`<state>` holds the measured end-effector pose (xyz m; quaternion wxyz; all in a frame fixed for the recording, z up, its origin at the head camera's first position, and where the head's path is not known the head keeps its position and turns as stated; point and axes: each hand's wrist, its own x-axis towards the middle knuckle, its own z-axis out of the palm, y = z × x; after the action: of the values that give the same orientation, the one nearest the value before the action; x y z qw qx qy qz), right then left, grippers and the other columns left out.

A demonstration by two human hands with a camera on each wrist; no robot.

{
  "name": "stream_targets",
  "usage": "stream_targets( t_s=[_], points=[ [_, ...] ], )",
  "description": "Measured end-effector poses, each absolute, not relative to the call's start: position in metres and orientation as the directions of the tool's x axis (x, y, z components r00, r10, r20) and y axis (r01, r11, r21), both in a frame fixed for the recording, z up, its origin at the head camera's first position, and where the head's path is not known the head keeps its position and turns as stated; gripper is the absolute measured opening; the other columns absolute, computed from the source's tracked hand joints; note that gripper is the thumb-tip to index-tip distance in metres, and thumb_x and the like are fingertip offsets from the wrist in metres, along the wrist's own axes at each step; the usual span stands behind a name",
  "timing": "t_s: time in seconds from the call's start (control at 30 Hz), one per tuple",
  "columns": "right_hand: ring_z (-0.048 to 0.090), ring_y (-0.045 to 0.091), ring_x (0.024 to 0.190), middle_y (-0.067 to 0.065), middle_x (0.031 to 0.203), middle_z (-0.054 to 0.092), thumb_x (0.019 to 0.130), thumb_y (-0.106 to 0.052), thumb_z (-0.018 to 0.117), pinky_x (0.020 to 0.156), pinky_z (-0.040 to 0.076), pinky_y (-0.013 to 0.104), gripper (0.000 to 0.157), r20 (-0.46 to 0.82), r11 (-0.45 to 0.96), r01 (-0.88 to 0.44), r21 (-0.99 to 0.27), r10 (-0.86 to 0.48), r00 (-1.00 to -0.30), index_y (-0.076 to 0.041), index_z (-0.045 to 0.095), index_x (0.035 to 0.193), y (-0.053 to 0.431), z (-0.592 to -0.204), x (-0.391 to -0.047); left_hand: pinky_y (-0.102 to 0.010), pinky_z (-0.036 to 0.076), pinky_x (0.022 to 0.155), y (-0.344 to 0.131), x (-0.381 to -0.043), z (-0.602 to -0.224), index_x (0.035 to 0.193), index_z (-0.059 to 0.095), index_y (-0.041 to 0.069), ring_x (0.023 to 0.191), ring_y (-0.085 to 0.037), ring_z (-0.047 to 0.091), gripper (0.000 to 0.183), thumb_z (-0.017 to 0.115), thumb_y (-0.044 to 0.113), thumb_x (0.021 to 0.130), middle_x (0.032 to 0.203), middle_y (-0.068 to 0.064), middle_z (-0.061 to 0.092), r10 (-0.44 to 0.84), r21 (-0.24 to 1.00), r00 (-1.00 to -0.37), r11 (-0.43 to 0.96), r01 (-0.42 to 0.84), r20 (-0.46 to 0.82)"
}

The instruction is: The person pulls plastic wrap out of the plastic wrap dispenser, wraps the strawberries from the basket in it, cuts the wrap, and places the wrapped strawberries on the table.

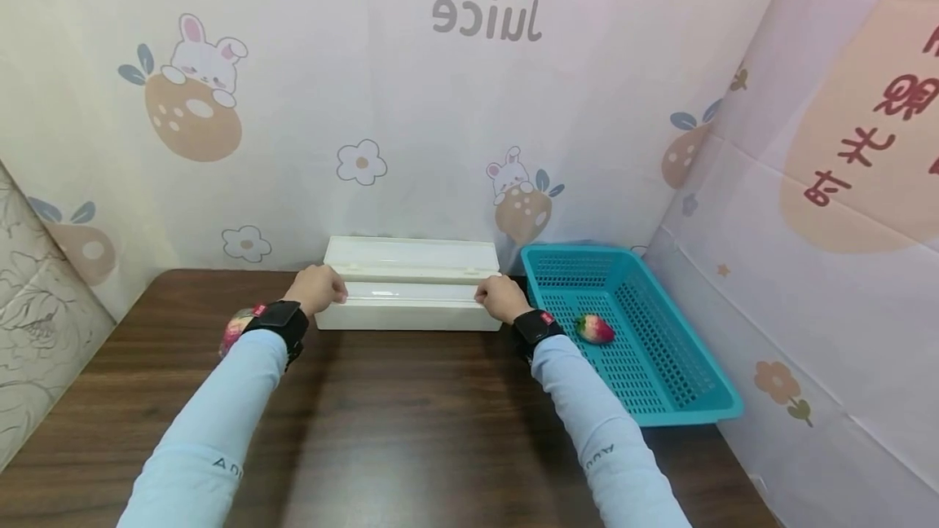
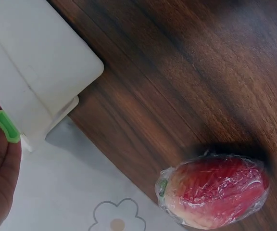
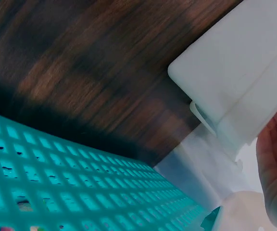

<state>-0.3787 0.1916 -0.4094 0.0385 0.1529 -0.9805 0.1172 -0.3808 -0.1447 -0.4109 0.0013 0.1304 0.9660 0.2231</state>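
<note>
A long white cling film box (image 1: 409, 318) lies at the table's back edge, its lid (image 1: 411, 251) raised. My left hand (image 1: 315, 289) is at its left end and my right hand (image 1: 503, 298) at its right end, fingers curled and fingertips right at the opening. Both hands seem to pinch the edge of the clear film (image 1: 411, 292), which shows only as a glossy strip; the pinch itself is mostly hidden. A small green plastic piece (image 2: 7, 126) sits at the box's end beside my left fingers. A film-wrapped red and cream fruit (image 2: 215, 192) lies left of the box.
A teal perforated basket (image 1: 653, 332) stands right of the box, close to my right wrist. Inside it lies one red and yellow fruit (image 1: 595, 329). Printed cloth (image 1: 411, 104) hangs behind the dark wooden table (image 1: 389, 430) and along its right side.
</note>
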Motion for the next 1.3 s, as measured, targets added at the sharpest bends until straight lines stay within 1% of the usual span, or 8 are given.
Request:
stream_targets(
  t_s=[0.17,0.33,0.4,0.57,0.63,0.9,1.07,1.3],
  points=[
    [0.052,0.013,0.066,0.001,0.076,0.062,0.088,-0.011,0.058,0.066,0.046,0.029,0.014,0.125,0.930,-0.294,-0.222,-0.272,-0.954,-0.012,0.070,0.081,0.1936,-0.4139,-0.3810,-0.037,0.042,0.068,-0.1434,-0.3814,-0.4128,0.081,0.072,0.004,0.076,-0.026,0.054,0.010,0.064,0.010,0.083,0.089,-0.014,0.068,0.227,0.453,-0.972,0.861,0.233,0.068],
    [0.036,0.014,0.060,0.000,0.064,0.041,0.087,-0.002,0.051,0.058,0.030,0.026,0.023,0.152,0.914,-0.325,-0.241,-0.296,-0.943,-0.009,0.056,0.066,0.1938,-0.4160,-0.3838,-0.038,0.042,0.067,-0.1432,-0.3791,-0.4129,0.081,0.069,0.004,0.074,-0.026,0.053,0.011,0.060,0.006,0.086,0.087,-0.014,0.065,0.249,0.427,-0.962,0.862,0.272,0.111],
    [0.034,0.015,0.061,0.001,0.065,0.039,0.085,0.001,0.050,0.058,0.028,0.027,0.023,0.178,0.910,-0.333,-0.247,-0.295,-0.939,-0.008,0.053,0.065,0.1938,-0.4157,-0.3842,-0.038,0.042,0.067,-0.1428,-0.3784,-0.4130,0.080,0.068,0.004,0.073,-0.026,0.052,0.011,0.059,0.004,0.086,0.084,-0.013,0.064,0.262,0.419,-0.955,0.858,0.298,0.142],
    [0.055,0.017,0.071,0.004,0.080,0.061,0.089,-0.006,0.055,0.069,0.046,0.030,0.015,0.232,0.902,-0.345,-0.258,-0.289,-0.929,-0.007,0.068,0.081,0.1941,-0.4136,-0.3838,-0.041,0.044,0.071,-0.1431,-0.3788,-0.4129,0.083,0.066,0.002,0.074,-0.026,0.053,0.010,0.057,0.003,0.087,0.085,-0.014,0.064,0.264,0.417,-0.943,0.848,0.328,0.205],
    [0.059,0.020,0.074,0.008,0.084,0.065,0.090,-0.010,0.057,0.072,0.049,0.034,0.014,0.243,0.897,-0.348,-0.273,-0.286,-0.927,-0.006,0.069,0.086,0.1936,-0.4119,-0.3838,-0.042,0.045,0.073,-0.1436,-0.3793,-0.4122,0.086,0.066,0.000,0.076,-0.027,0.055,0.010,0.057,0.003,0.087,0.086,-0.015,0.064,0.261,0.426,-0.939,0.840,0.335,0.225],
    [0.058,0.020,0.078,0.009,0.089,0.064,0.090,-0.014,0.057,0.072,0.048,0.034,0.014,0.175,0.891,-0.316,-0.325,-0.271,-0.946,-0.004,0.066,0.095,0.1898,-0.4103,-0.3825,-0.044,0.047,0.074,-0.1431,-0.3774,-0.4125,0.098,0.064,-0.002,0.083,-0.029,0.059,0.017,0.059,0.009,0.087,0.093,-0.017,0.065,0.262,0.444,-0.942,0.833,0.330,0.209],
    [0.060,0.023,0.087,0.010,0.097,0.063,0.085,-0.017,0.064,0.076,0.048,0.037,0.028,0.160,0.906,-0.326,-0.270,-0.292,-0.943,-0.004,0.061,0.109,0.1880,-0.4104,-0.3826,-0.048,0.047,0.083,-0.1389,-0.3786,-0.4149,0.113,0.059,-0.002,0.098,-0.035,0.059,0.033,0.063,0.010,0.083,0.105,-0.019,0.063,0.296,0.413,-0.939,0.843,0.344,0.177],
    [0.061,0.022,0.083,0.008,0.088,0.066,0.085,-0.006,0.062,0.076,0.050,0.037,0.007,0.210,0.911,-0.345,-0.226,-0.301,-0.930,-0.005,0.068,0.088,0.1862,-0.4074,-0.3837,-0.043,0.049,0.078,-0.1347,-0.3775,-0.4122,0.092,0.067,0.002,0.086,-0.029,0.061,0.010,0.064,0.004,0.083,0.091,-0.014,0.066,0.320,0.322,-0.917,0.865,0.386,0.239]
  ],
)
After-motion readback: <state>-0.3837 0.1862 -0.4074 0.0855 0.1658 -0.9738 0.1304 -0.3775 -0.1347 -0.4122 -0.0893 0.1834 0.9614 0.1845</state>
